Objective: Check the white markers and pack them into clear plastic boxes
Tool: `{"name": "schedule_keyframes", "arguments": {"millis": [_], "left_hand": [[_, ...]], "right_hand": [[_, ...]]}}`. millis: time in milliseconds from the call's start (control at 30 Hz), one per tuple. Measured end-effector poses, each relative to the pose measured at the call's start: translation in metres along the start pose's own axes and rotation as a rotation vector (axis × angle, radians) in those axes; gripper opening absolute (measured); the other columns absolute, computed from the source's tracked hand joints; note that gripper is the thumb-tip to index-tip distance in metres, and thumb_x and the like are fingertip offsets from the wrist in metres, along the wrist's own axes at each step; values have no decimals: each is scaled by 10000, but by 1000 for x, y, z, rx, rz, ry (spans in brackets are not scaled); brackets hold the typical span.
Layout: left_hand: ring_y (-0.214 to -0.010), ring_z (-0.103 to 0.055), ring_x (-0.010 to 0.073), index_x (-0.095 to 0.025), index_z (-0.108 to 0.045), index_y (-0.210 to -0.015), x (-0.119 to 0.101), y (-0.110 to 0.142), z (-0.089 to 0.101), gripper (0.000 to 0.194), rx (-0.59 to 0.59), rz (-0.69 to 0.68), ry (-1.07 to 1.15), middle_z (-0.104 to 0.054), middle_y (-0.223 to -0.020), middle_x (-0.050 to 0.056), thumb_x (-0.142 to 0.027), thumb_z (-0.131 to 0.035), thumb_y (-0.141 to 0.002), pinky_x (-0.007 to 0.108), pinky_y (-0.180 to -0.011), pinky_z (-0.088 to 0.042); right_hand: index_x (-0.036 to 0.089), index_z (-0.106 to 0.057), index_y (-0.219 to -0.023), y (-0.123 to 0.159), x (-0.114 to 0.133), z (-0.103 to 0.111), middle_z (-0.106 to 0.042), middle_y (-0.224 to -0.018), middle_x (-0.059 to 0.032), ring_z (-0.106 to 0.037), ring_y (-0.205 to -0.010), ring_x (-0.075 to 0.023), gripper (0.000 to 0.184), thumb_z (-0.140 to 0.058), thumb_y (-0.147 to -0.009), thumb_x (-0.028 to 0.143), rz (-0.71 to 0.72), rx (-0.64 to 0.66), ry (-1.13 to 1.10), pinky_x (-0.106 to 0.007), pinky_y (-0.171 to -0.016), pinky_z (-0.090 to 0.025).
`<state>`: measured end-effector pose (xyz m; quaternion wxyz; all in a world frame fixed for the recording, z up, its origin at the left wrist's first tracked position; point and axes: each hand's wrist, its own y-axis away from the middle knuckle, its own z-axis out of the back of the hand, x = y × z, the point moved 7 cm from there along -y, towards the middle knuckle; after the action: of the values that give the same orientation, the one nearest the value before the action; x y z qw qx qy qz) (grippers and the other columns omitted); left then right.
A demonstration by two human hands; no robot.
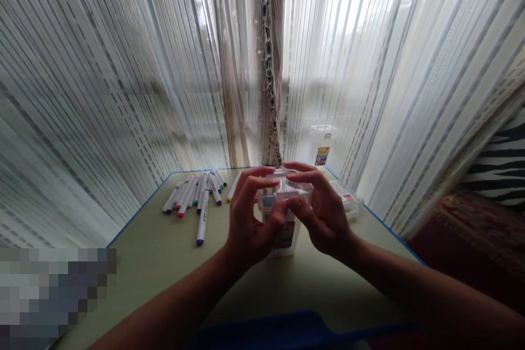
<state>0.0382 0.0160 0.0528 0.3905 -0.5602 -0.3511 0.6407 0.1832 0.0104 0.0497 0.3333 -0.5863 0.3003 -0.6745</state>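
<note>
The left hand (254, 213) and right hand (324, 210) clasp the lid of an upright clear box (283, 249) on the table (156, 279), thumbs nearly meeting; white markers (202, 219) lie to its left.

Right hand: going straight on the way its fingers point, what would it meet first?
Probably the left hand, whose fingertips face those of the right hand across the top of the clear box; the thumbs look almost touching, though depth is unclear.
</note>
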Motion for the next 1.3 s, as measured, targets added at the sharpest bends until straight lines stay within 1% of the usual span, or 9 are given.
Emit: {"name": "schedule_keyframes", "arguments": {"millis": [200, 300, 433, 667, 767, 900, 1100, 1200, 1300], "left_hand": [[-1209, -580, 280, -224, -615, -1091, 1, -2, 1, 214, 14, 31, 25, -573, -1254, 108, -191, -660, -884, 423, -918, -553], [-1272, -549, 290, -240, -627, -1140, 11, -1, 1, 234, 35, 97, 59, -550, -1331, 112, -249, -667, -909, 407, -925, -558], [-1343, -504, 301, -277, -636, -1225, 31, 0, 7, 292, 11, 225, 96, -495, -1454, 103, -347, -649, -942, 394, -928, -565], [-1267, -571, 299, -279, -563, -1388, 63, 3, 17, 472, -9, 464, 196, -545, -1459, 114, -416, -629, -942, 397, -940, -556], [-1186, -624, 270, -262, -553, -1361, 69, 5, 17, 458, -8, 544, 255, -599, -1383, 109, -411, -633, -935, 387, -924, -558], [-979, -692, 236, -216, -572, -1198, 68, 4, 13, 366, -12, 592, 345, -695, -1116, 82, -384, -685, -892, 328, -761, -581], [-834, -701, 199, -206, -583, -1129, 53, 8, -2, 315, 56, 657, 429, -706, -976, 55, -349, -705, -875, 285, -670, -559], [-801, -689, 185, -203, -591, -1065, 46, 12, -7, 289, 50, 689, 437, -694, -1054, 66, -374, -714, -868, 271, -624, -537], [-861, -676, 185, -184, -608, -936, 41, 13, -7, 262, 10, 701, 399, -656, -1158, 79, -394, -736, -846, 278, -656, -543]], "right_hand": [[282, -629, -1197, 1, -2, 1, -522, -1461, -106, -552, -1322, -314, 245, -652, -957, 321, -8, 5, 1, -504, -969, -564], [317, -497, -1413, 6, -15, -2, -454, -1547, -117, -490, -1396, -325, 478, -651, -961, 336, -74, 45, 28, -523, -1022, -539], [299, -205, -1582, 11, -37, -14, -582, -1416, -150, -634, -1238, -309, 796, -681, -944, 321, -197, 207, -75, -539, -1025, -538], [244, -305, -1495, 18, -70, -27, -644, -1274, -159, -693, -1109, -312, 751, -736, -887, 347, -395, 305, -172, -508, -888, -611], [249, -284, -1499, 23, -79, -29, -616, -1285, -165, -702, -1061, -309, 846, -786, -837, 410, -487, 290, -204, -522, -861, -614], [253, -256, -1510, 23, -78, -26, -557, -1344, -189, -697, -1026, -312, 930, -804, -798, 493, -540, 274, -189, -507, -800, -613], [298, -363, -1515, 10, -65, -3, -582, -1359, -146, -682, -958, -268, 771, -677, -875, 593, -464, 109, -120, -428, -739, -574], [234, -575, -1332, 5, -57, -1, -712, -1066, -91, -679, -835, -236, 580, -667, -881, 588, -453, 78, -130, -375, -690, -541], [180, -704, -1037, 3, -49, -5, -705, -809, -51, -636, -710, -203, 422, -651, -891, 572, -444, 100, -133, -330, -625, -486]]}}
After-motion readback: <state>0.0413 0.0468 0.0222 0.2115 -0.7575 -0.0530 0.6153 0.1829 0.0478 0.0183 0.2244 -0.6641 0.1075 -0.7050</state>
